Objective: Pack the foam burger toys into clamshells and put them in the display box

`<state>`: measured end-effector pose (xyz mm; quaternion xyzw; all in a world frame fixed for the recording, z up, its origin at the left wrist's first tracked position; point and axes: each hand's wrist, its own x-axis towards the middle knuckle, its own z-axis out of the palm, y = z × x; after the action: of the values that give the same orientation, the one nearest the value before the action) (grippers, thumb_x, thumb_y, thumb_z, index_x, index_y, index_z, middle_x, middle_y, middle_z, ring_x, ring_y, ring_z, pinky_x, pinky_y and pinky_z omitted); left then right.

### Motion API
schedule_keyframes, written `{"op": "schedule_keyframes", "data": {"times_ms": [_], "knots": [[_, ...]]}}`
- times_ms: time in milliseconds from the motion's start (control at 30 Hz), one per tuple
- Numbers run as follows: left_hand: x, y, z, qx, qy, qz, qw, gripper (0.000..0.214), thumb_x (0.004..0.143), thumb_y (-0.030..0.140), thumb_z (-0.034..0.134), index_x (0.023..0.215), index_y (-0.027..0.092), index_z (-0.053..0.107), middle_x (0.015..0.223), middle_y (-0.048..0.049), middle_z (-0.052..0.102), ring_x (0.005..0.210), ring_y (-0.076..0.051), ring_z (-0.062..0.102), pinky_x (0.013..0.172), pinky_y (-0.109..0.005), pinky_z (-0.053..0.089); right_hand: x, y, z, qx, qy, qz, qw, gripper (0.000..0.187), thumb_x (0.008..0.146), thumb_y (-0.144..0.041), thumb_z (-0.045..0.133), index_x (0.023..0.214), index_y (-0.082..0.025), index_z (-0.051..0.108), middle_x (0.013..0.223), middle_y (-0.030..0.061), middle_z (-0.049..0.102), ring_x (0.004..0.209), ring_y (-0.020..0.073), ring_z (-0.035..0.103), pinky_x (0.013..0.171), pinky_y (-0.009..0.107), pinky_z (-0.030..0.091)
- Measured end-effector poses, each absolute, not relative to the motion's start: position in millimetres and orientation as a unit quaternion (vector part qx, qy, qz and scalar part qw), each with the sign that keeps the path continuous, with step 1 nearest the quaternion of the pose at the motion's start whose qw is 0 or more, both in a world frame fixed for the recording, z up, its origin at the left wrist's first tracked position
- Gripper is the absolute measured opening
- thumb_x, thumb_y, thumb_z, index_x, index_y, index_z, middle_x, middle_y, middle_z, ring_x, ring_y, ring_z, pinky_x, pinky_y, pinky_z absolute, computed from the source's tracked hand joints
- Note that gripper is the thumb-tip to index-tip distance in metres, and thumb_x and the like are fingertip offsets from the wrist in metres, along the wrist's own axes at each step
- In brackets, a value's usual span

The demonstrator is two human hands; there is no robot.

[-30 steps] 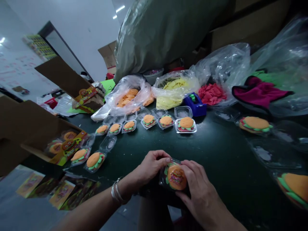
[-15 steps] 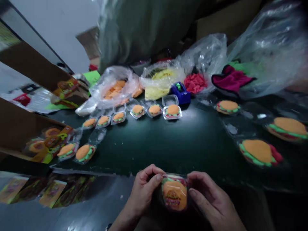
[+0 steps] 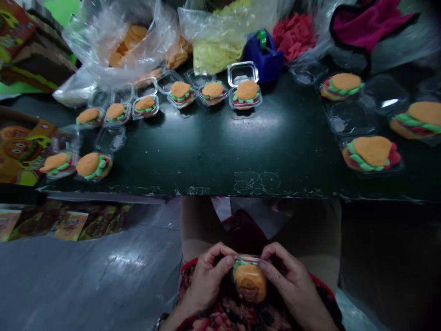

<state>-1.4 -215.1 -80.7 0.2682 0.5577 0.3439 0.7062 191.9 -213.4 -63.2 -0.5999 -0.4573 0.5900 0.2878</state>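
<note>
Over my lap, a clear plastic clamshell box (image 3: 250, 281) holds a toy-like burger with an orange bun and a printed label on its lid. My left hand (image 3: 215, 273) pinches the box's upper left corner between thumb and fingers. At the upper right corner my right hand (image 3: 285, 273) grips it the same way. The lid looks closed over the burger. On the table beyond, an open clamshell with a burger (image 3: 245, 94) stands near the middle, and another burger in its open box (image 3: 372, 152) lies to the right.
Several open boxes with burgers line the dark green table (image 3: 206, 151). Behind them are bags of orange pieces (image 3: 131, 41), yellow pieces (image 3: 218, 53) and red pieces (image 3: 294, 37), plus a blue tape dispenser (image 3: 265, 59). A printed carton (image 3: 27, 147) stands left.
The view has tilted downward, showing my lap and the floor. Both hands still hold the boxed burger, now below the table edge, with my right fingers closer in on its corner.
</note>
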Motion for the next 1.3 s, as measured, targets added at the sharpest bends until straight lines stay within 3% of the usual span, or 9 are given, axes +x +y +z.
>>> {"op": "schedule_keyframes", "data": {"times_ms": [100, 200, 433, 567, 733, 933, 1100, 1300], "knots": [[-2, -217, -85, 0.227, 0.557, 0.347, 0.72, 0.029, 0.073, 0.043, 0.075, 0.077, 0.015, 0.068, 0.073, -0.0002, 0.062, 0.068, -0.012, 0.051, 0.067, -0.023, 0.041, 196, -208, -63, -0.586, -0.536, 0.573, 0.203, 0.034, 0.093, -0.046, 0.043, 0.068, -0.023, 0.044, 0.063, -0.003, 0.049, 0.06, 0.0147, 0.048, 0.054, 0.024, 0.038], [-1, -220, -88, 0.172, 0.556, 0.345, 0.736, 0.032, 0.069, 0.044, 0.078, 0.076, 0.015, 0.066, 0.07, 0.0009, 0.06, 0.064, -0.011, 0.05, 0.065, -0.023, 0.041, 201, -202, -69, -0.546, -0.615, 0.547, 0.155, 0.038, 0.097, -0.044, 0.037, 0.067, -0.022, 0.046, 0.064, -0.0023, 0.052, 0.059, 0.0144, 0.047, 0.055, 0.026, 0.034], [-8, -210, -77, 0.204, 0.557, 0.288, 0.752, 0.03, 0.071, 0.044, 0.076, 0.079, 0.016, 0.067, 0.075, 0.0005, 0.062, 0.068, -0.011, 0.05, 0.067, -0.022, 0.04, 207, -192, -84, -0.475, -0.599, 0.625, 0.157, 0.046, 0.097, -0.047, 0.038, 0.059, -0.021, 0.037, 0.057, -0.0062, 0.035, 0.054, 0.0103, 0.035, 0.051, 0.025, 0.026], [-13, -201, -60, 0.273, 0.558, 0.234, 0.748, 0.032, 0.073, 0.046, 0.072, 0.076, 0.015, 0.066, 0.074, -0.0005, 0.061, 0.07, -0.013, 0.05, 0.069, -0.024, 0.04, 206, -195, -72, -0.477, -0.566, 0.658, 0.136, 0.047, 0.096, -0.05, 0.038, 0.059, -0.021, 0.033, 0.059, -0.0058, 0.033, 0.055, 0.0109, 0.032, 0.051, 0.025, 0.025], [-10, -206, -63, 0.325, 0.595, 0.2, 0.708, 0.032, 0.074, 0.046, 0.068, 0.072, 0.015, 0.062, 0.069, 0.0007, 0.057, 0.068, -0.013, 0.047, 0.065, -0.023, 0.038, 200, -203, -74, -0.504, -0.491, 0.697, 0.14, 0.046, 0.092, -0.055, 0.039, 0.06, -0.022, 0.034, 0.061, -0.0049, 0.033, 0.058, 0.0121, 0.031, 0.052, 0.024, 0.028], [-18, -186, -80, 0.24, 0.557, 0.182, 0.774, 0.039, 0.069, 0.052, 0.071, 0.077, 0.016, 0.059, 0.057, 0.0051, 0.05, 0.05, -0.009, 0.04, 0.051, -0.02, 0.031, 198, -179, -96, -0.456, -0.474, 0.74, 0.142, 0.05, 0.088, -0.063, 0.04, 0.061, -0.022, 0.032, 0.062, -0.0053, 0.028, 0.058, 0.0118, 0.024, 0.05, 0.024, 0.024], [-30, -158, -61, 0.357, 0.501, 0.132, 0.777, 0.026, 0.076, 0.041, 0.068, 0.087, 0.016, 0.07, 0.075, 0.0006, 0.059, 0.066, -0.011, 0.048, 0.063, -0.021, 0.037, 201, -169, -91, -0.451, -0.509, 0.723, 0.121, 0.05, 0.089, -0.063, 0.04, 0.061, -0.022, 0.033, 0.063, -0.0049, 0.029, 0.058, 0.0122, 0.027, 0.051, 0.024, 0.026], [-23, -163, -63, 0.337, 0.517, 0.134, 0.775, 0.018, 0.069, 0.032, 0.073, 0.071, 0.015, 0.069, 0.064, 0.0023, 0.056, 0.062, -0.01, 0.043, 0.061, -0.021, 0.033, 207, -176, -85, -0.43, -0.548, 0.712, 0.091, 0.047, 0.091, -0.056, 0.04, 0.06, -0.021, 0.035, 0.061, -0.0047, 0.032, 0.058, 0.0123, 0.03, 0.052, 0.025, 0.025]]}}
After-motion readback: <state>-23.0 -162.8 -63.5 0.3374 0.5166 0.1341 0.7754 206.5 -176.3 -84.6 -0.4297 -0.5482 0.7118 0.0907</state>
